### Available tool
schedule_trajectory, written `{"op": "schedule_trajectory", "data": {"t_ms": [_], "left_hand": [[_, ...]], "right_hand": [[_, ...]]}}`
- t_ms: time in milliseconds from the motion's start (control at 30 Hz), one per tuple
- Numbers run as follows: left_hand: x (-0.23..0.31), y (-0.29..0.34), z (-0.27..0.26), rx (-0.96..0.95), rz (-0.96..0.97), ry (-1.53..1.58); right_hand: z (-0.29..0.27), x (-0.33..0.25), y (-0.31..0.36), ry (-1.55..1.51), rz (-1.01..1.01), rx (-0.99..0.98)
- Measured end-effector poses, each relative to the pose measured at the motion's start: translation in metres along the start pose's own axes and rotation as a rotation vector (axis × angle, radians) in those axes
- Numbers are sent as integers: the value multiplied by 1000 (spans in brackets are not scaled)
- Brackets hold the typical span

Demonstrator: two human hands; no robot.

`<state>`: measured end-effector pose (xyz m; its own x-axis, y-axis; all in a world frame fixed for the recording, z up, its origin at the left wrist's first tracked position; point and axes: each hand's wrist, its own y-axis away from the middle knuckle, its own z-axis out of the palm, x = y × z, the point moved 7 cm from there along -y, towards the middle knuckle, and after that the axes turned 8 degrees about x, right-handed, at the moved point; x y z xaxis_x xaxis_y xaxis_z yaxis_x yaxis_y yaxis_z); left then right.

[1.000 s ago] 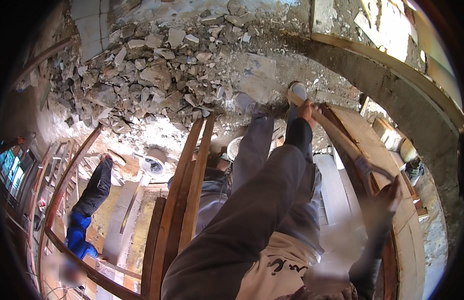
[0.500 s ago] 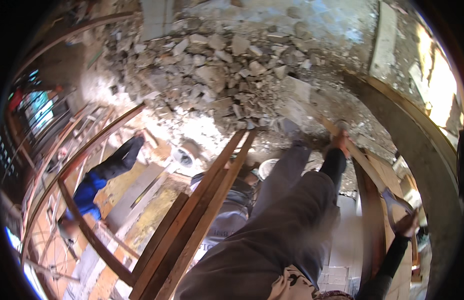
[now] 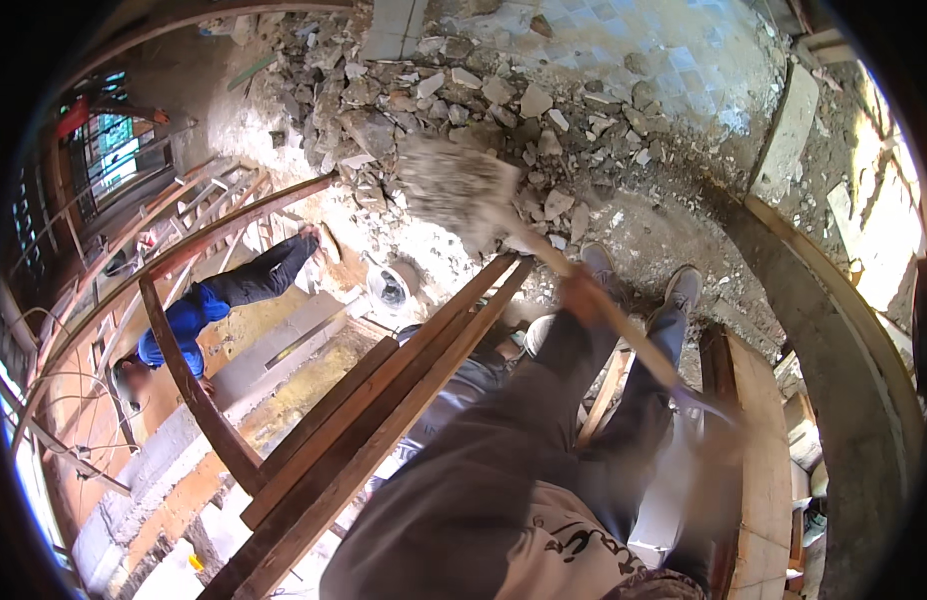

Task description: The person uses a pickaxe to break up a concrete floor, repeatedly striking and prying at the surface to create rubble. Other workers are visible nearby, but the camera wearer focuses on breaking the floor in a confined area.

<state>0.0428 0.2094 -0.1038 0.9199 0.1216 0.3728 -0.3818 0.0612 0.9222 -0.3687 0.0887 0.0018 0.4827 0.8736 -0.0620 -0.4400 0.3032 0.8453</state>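
I hold a long-handled shovel (image 3: 624, 330) slantwise in front of me. My left hand (image 3: 587, 297) is wrapped round its wooden shaft, partway down. My right hand (image 3: 717, 435), smeared by motion, is at the grey grip at the upper end of the shaft. The shovel's blade, also blurred, carries a load of grey rubble (image 3: 449, 185) and hangs over the broken pieces on the ground. My two shoes, one of them the right shoe (image 3: 684, 287), stand on the dirt just beyond the shaft.
A heap of broken masonry (image 3: 384, 135) spreads ahead. Long wooden beams (image 3: 384, 400) slope up close on my left; a curved-looking concrete edge (image 3: 834, 330) bounds the right. A white bucket (image 3: 389, 287) stands left of the beams. Farther left, a person in blue (image 3: 189, 320) bends down.
The shovel has swung forward and left, bringing its loaded blade into view over the rubble. Both my hands moved left with it. The view has shifted slightly.
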Motion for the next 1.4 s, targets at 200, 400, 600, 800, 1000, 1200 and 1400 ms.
{"op": "schedule_trajectory", "data": {"t_ms": [200, 400, 600, 800, 1000, 1200, 1400], "left_hand": [[379, 19, -42, 155, 953, -831], [285, -9, -37, 56, 936, -1000], [-72, 0, -7, 20, 65, 30], [-204, 84, 78, 135, -553, 84], [-260, 68, 93, 112, -716, -39], [-255, 3, 89, 48, -717, -32], [-193, -88, 76, -36, -489, 93]], "right_hand": [[213, 214, -65, 913, -23, -98], [250, 128, -25, 1169, -557, 54], [136, -48, 114, 1720, -865, 903], [152, -128, 232, 1402, -969, 1214], [201, -100, 210, 2505, -1092, 787], [107, -126, 153, 956, -545, 1359], [61, -128, 25, 1339, -630, 863]]}}
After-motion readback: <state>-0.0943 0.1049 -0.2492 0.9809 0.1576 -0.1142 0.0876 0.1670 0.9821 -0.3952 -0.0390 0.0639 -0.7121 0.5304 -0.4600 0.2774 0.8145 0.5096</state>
